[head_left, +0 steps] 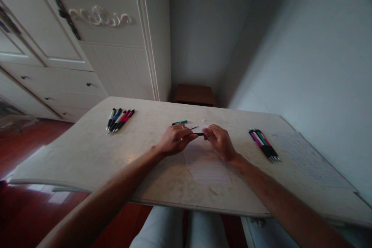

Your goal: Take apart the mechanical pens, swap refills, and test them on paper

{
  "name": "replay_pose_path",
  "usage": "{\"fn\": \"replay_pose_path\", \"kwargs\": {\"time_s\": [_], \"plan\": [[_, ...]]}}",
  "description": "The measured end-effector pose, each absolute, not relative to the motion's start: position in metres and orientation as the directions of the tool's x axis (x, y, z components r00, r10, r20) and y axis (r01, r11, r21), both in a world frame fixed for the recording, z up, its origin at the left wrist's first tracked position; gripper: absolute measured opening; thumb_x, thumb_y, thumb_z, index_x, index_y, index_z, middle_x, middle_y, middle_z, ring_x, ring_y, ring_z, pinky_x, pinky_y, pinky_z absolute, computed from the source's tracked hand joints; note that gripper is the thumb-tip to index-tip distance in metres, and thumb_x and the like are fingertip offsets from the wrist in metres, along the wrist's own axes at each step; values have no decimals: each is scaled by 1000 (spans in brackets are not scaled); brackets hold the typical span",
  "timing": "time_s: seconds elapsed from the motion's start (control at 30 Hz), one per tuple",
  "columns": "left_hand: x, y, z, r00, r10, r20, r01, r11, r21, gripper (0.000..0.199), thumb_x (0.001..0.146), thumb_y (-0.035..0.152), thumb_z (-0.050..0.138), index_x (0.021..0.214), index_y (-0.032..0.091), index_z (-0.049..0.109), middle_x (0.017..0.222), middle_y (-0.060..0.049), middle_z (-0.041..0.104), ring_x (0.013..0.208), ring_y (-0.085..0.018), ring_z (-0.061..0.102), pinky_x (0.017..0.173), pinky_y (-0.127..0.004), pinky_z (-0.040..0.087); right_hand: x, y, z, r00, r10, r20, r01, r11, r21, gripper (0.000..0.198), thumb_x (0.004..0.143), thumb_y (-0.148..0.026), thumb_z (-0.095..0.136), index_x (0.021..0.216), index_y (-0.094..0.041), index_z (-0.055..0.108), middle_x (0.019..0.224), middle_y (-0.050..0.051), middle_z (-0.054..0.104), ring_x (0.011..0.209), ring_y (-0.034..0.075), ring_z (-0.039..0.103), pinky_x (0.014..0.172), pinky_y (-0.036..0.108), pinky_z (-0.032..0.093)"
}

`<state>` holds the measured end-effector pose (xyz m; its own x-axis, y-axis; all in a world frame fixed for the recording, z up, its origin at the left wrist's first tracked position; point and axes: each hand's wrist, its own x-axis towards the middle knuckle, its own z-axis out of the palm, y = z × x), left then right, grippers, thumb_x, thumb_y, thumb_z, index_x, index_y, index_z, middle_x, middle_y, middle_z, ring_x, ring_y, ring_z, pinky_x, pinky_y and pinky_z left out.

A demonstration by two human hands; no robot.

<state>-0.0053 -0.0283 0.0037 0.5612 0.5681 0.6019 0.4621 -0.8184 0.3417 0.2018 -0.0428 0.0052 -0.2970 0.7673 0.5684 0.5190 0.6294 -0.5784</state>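
My left hand point(176, 139) and my right hand point(218, 140) meet over a sheet of lined paper point(207, 164). Between them runs a short black pen part point(199, 134), with the fingers of each hand closed on one end. A thin dark-tipped piece point(194, 127), perhaps a pen refill, sticks out by my left fingers. Just beyond that hand lies a green and black pen part point(179, 123). A small white bit point(203, 120) rests past my right hand. Fingers hide the ends of the black part.
Several pens point(119, 121) lie fanned out at the left of the white table point(78, 151). Another row of pens point(264, 145) lies at the right, beside a written sheet point(309, 157). A white cabinet point(116, 66) stands behind, and a wall point(316, 66) borders the right side.
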Motion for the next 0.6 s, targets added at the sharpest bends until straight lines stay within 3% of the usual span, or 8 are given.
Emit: {"fn": "replay_pose_path", "kwargs": {"time_s": [0.17, 0.3, 0.37, 0.5, 0.6], "plan": [[-3, -32, 4, 548, 646, 532, 442, -763, 471, 57, 102, 45, 29, 59, 16, 53, 54, 0, 50, 52, -11, 49, 55, -26, 39, 205, -38, 5, -387, 667, 637, 457, 738, -496, 43, 96, -55, 43, 72, -24, 61, 67, 4, 60, 70, 20, 55, 69, 35, 45], [-3, -32, 3, 518, 687, 510, 441, -725, 529, 57, 102, 46, 30, 60, 16, 54, 54, 0, 51, 51, -11, 50, 54, -24, 38, 206, -36, 4, -380, 665, 643, 420, 743, -520, 31, 94, -51, 51, 86, -24, 64, 79, 5, 64, 77, 21, 58, 73, 35, 47], [-5, -30, 1, 502, 693, 517, 458, -721, 521, 55, 102, 47, 31, 63, 16, 56, 55, 0, 52, 52, -11, 51, 55, -24, 38, 207, -35, 3, -353, 677, 646, 393, 734, -554, 27, 90, -49, 58, 94, -24, 64, 84, 5, 65, 80, 21, 59, 74, 35, 48], [-8, -27, 0, 500, 673, 545, 500, -738, 453, 53, 101, 47, 33, 66, 16, 58, 57, -1, 53, 53, -12, 51, 56, -24, 37, 212, -32, 1, -290, 737, 610, 368, 675, -640, 36, 89, -52, 59, 108, -22, 63, 98, 7, 66, 86, 21, 62, 78, 34, 50], [-9, -26, 1, 509, 657, 556, 515, -750, 415, 51, 101, 46, 34, 66, 16, 57, 58, -2, 53, 55, -13, 51, 57, -24, 37, 215, -31, -1, -304, 803, 513, 375, 596, -710, 40, 96, -53, 45, 95, -19, 66, 91, 8, 68, 83, 20, 64, 75, 31, 49]]}}
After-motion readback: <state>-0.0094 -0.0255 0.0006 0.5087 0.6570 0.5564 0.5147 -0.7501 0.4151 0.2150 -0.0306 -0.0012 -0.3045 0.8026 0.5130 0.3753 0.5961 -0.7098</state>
